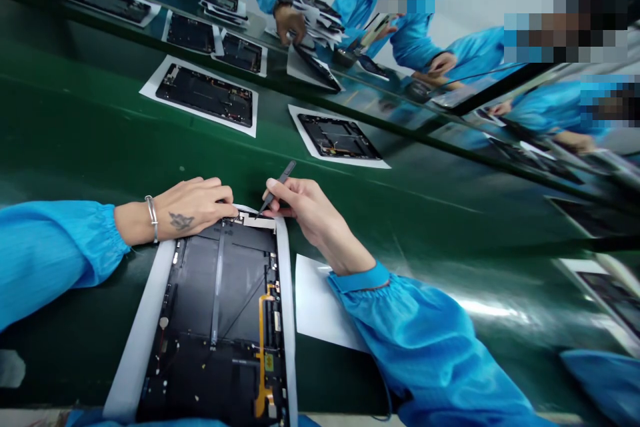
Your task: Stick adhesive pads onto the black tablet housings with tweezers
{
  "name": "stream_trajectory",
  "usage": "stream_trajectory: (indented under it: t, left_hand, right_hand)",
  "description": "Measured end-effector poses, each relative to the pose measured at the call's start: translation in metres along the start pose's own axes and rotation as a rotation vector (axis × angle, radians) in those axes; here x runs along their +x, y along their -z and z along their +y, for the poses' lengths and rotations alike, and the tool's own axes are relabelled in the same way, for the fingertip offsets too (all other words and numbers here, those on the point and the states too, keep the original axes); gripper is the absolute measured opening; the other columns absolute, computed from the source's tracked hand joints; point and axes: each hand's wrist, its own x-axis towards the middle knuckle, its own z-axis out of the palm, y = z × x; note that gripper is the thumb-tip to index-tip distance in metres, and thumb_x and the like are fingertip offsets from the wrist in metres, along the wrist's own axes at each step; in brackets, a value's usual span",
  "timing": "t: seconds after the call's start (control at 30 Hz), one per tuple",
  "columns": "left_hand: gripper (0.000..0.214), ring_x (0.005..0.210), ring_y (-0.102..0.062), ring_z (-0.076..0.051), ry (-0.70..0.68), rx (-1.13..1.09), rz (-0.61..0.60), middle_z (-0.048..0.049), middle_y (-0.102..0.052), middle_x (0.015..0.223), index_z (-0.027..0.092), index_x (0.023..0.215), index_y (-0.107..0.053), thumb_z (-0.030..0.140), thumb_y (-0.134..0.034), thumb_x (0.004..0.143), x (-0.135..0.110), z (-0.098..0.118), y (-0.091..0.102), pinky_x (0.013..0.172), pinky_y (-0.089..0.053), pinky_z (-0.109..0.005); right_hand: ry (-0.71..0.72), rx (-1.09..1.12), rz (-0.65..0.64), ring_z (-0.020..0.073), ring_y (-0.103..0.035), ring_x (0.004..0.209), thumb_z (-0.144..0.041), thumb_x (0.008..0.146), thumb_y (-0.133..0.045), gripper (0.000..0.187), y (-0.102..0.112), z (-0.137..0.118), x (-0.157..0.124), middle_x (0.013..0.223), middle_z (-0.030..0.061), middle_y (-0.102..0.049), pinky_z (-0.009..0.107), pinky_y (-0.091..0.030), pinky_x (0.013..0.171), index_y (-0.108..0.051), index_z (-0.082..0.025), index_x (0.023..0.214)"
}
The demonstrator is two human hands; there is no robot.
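Note:
An opened tablet [215, 320] lies on a white sheet [136, 347], its black inner chassis showing with an orange flex cable [261, 340] down the right side. My left hand [193, 208] rests at the tablet's top edge, fingertips on the rim and partly hidden. My right hand [305, 213] holds black tweezers [277, 188] in a pencil grip. Their tips reach a small pale strip [255, 220] at the top edge, next to my left fingers.
The tablet lies on a green conveyor belt [100, 147], with a white paper sheet [320, 307] under my right forearm. Several other tablets [207, 95] lie on white sheets beyond. Blue-sleeved co-workers work across the belt, one hand [290, 23] beside a stack of papers [320, 20].

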Motion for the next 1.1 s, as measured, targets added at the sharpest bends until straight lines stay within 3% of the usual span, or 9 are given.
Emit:
stream_trajectory:
  t: [0.6, 0.83, 0.97, 1.1]
  left_hand:
    - [0.031, 0.086, -0.049, -0.02, 0.037, -0.007, -0.014, -0.0078, -0.059, 0.109, 0.024, 0.118, -0.064, 0.01, -0.049, 0.095, 0.001, 0.002, 0.0, 0.068, -0.034, -0.032]
    - [0.033, 0.084, -0.049, -0.019, 0.032, -0.021, 0.004, -0.0064, -0.059, 0.107, 0.025, 0.118, -0.064, 0.008, -0.049, 0.095, -0.002, 0.001, 0.005, 0.068, -0.035, -0.03]
    - [0.034, 0.089, -0.052, -0.019, 0.015, -0.026, 0.01, -0.0061, -0.061, 0.11, 0.025, 0.121, -0.063, 0.009, -0.049, 0.095, -0.005, 0.0, 0.004, 0.07, -0.037, -0.03]
    - [0.034, 0.093, -0.053, -0.019, 0.008, -0.02, 0.008, -0.0057, -0.063, 0.113, 0.025, 0.124, -0.063, 0.011, -0.048, 0.096, -0.007, -0.002, 0.004, 0.074, -0.039, -0.03]
  right_hand:
    - [0.054, -0.026, 0.024, 0.0114, -0.056, 0.052, -0.068, 0.061, -0.08, 0.054, -0.003, 0.004, -0.001, 0.053, -0.0018, -0.055, 0.025, -0.055, 0.055, -0.061, -0.018, 0.062]
    - [0.174, -0.033, 0.124, 0.0127, -0.054, 0.05, -0.073, 0.063, -0.075, 0.056, -0.005, 0.009, -0.005, 0.051, -0.0042, -0.05, 0.03, -0.056, 0.057, -0.058, -0.02, 0.062]
    - [0.336, -0.057, 0.201, 0.0178, -0.064, 0.063, -0.07, 0.073, -0.069, 0.05, -0.009, 0.011, -0.018, 0.067, 0.0013, -0.062, 0.033, -0.057, 0.067, -0.066, -0.02, 0.073]
    - [0.446, -0.216, 0.165, 0.0225, -0.067, 0.076, -0.063, 0.083, -0.063, 0.043, -0.017, 0.014, -0.026, 0.083, 0.0064, -0.072, 0.033, -0.053, 0.067, -0.071, -0.021, 0.08]
